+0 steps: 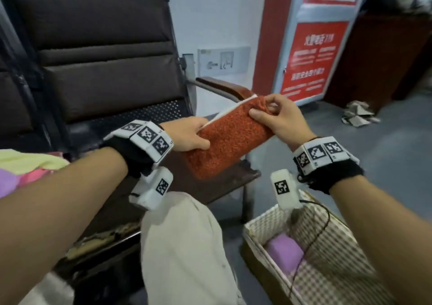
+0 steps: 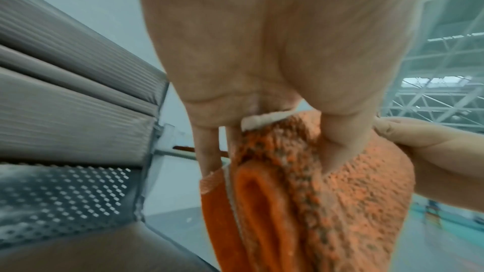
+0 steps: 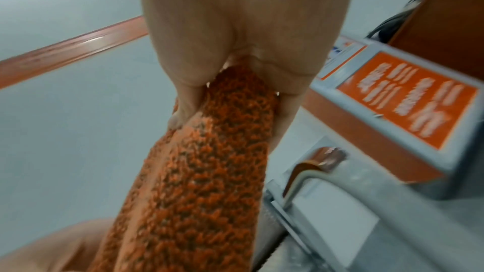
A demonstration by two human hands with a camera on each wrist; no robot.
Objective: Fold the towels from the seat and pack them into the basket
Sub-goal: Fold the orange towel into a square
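Observation:
A folded orange towel (image 1: pixel 230 138) with a white edge is held up above the seat (image 1: pixel 131 122), near its right armrest. My left hand (image 1: pixel 194 135) grips its left end, thumb on the front and fingers behind. My right hand (image 1: pixel 278 115) pinches its upper right corner. In the left wrist view the towel (image 2: pixel 327 204) shows several folded layers under my left hand (image 2: pixel 264 98). In the right wrist view the towel (image 3: pixel 207 173) runs down from my right hand (image 3: pixel 235 73). The checked basket (image 1: pixel 264 220) stands on the floor at lower right with a folded purple towel (image 1: pixel 284 255) inside.
A pile of yellow, pink and purple towels (image 1: pixel 25 166) lies on the seat at the left. The brown armrest (image 1: pixel 224 88) is just behind the orange towel. My knee in beige trousers (image 1: pixel 182 246) is between seat and basket. A red and white sign stand (image 1: pixel 313 54) stands beyond.

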